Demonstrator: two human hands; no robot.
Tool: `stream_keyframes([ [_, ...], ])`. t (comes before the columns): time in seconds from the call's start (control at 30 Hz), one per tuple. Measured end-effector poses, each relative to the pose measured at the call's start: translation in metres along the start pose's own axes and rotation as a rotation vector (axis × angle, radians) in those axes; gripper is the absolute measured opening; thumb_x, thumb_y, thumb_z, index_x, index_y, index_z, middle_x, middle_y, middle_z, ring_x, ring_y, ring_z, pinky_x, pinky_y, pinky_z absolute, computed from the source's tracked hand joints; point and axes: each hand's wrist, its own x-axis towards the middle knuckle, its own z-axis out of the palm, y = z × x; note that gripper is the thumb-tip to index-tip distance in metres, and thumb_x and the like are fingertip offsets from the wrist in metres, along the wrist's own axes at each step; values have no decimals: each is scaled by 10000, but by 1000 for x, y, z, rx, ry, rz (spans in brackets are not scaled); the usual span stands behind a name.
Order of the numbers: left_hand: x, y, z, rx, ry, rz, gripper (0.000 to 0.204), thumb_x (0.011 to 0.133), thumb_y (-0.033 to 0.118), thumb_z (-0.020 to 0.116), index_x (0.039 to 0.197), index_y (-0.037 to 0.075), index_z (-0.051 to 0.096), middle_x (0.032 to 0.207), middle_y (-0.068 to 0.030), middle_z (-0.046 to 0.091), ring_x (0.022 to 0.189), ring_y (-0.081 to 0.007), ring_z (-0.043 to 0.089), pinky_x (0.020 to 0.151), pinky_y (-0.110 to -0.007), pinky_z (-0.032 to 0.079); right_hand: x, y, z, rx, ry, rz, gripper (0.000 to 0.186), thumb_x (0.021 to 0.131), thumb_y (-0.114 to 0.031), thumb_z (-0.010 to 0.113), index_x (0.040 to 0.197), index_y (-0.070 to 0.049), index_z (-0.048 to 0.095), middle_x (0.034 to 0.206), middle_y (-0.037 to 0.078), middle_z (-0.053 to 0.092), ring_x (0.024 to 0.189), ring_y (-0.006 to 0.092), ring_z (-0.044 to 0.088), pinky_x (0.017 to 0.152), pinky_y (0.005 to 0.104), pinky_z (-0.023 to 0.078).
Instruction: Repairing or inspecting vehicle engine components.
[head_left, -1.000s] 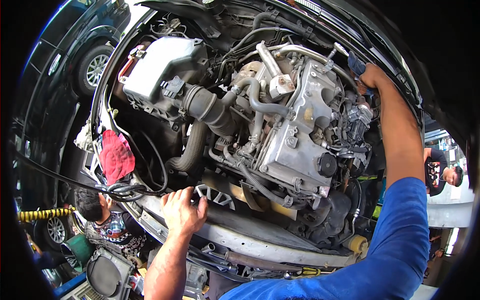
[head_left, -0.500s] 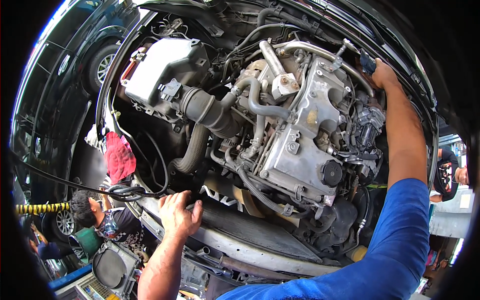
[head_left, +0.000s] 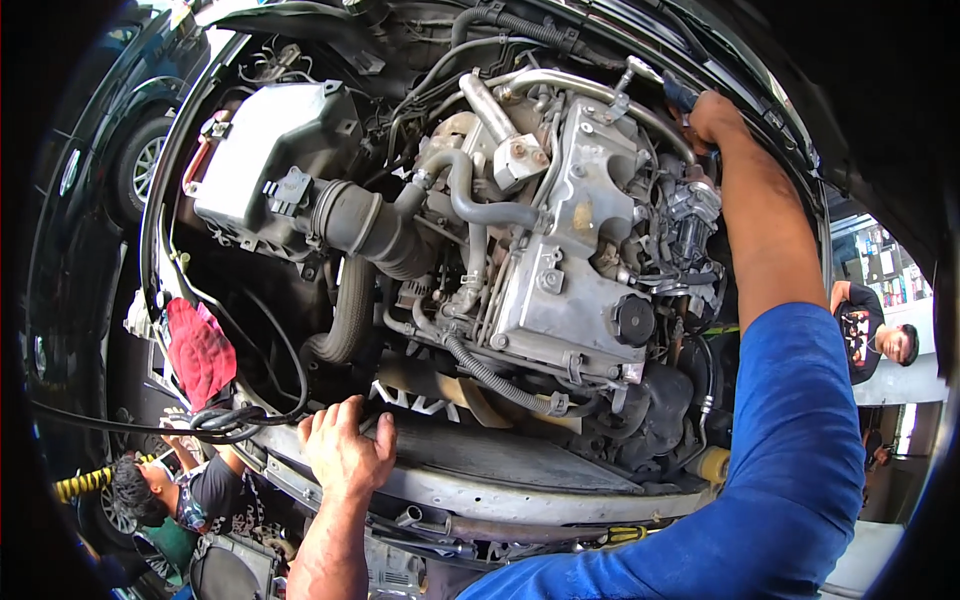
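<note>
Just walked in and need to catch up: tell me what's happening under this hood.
A person in a blue sleeve leans over an open engine bay. The left hand rests flat on the front metal crossmember, bracing. The right hand reaches to the far side of the engine, its grip closed on a dark-handled tool near a metal pipe. A red rag lies at the bay's left edge. Another person crouches lower left.

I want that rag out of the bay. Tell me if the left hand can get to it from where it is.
Probably yes. The left hand rests on the front rail, the red rag lies close to its left, and only thin black cables lie between them.
</note>
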Motion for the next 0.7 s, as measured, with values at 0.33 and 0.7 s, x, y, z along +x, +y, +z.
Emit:
stream_keyframes([
  [0.33,-1,-8,-1,-4,4,21,429,776,375,759,1064,64,696,931,-91,690,935,-292,635,959,-435,413,-15,-29,-14,-38,48,36,411,719,-172,820,1069,29,746,1200,243,694,1204,354,650,991,432,536],
  [0.7,-5,-3,2,-25,0,-24,426,804,335,722,1118,50,694,976,-136,715,989,-310,659,1026,-453,400,-8,-2,-2,18,-8,-65,473,648,-99,845,1097,8,740,1207,247,697,1175,375,665,991,448,537],
])
